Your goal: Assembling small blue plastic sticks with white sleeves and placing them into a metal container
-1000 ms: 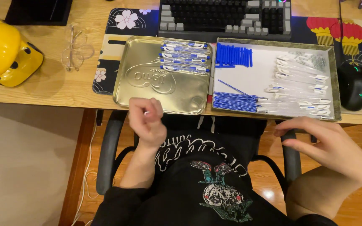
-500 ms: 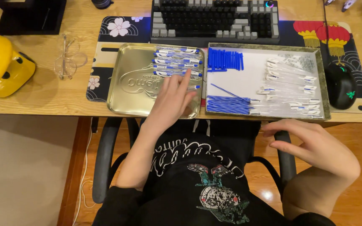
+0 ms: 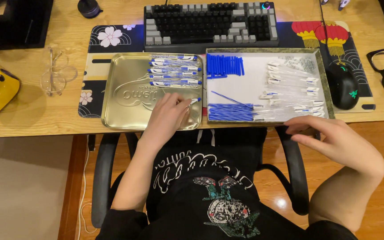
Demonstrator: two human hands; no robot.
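Seen from my head camera: my left hand [image 3: 167, 116] lies in the gold tin tray [image 3: 125, 89] on the tabletop [image 3: 32, 115], its fingers closed around a white pen with a blue tip [image 3: 194, 101], which pokes out toward the tray's right wall. Just above it, a short row of finished pens [image 3: 174, 71] lies side by side across the same tray. My right hand [image 3: 334, 140] hovers with fingers loosely apart, holding nothing, at the near edge of the grey tray [image 3: 321, 71], close to the clear pen barrels [image 3: 290, 84]. That tray also carries blue caps [image 3: 224, 65] at its far left and thin blue refills [image 3: 230, 112] along the near side.

I judge the pen to be light, stiff plastic, smooth enough to roll or slip on the metal, so a pinch at mid-barrel with thumb and two fingers would suit it. The refills look slender and likely to bend, best lifted near one end. A keyboard [image 3: 210, 20] and a black mouse [image 3: 342, 85] sit beyond the trays.
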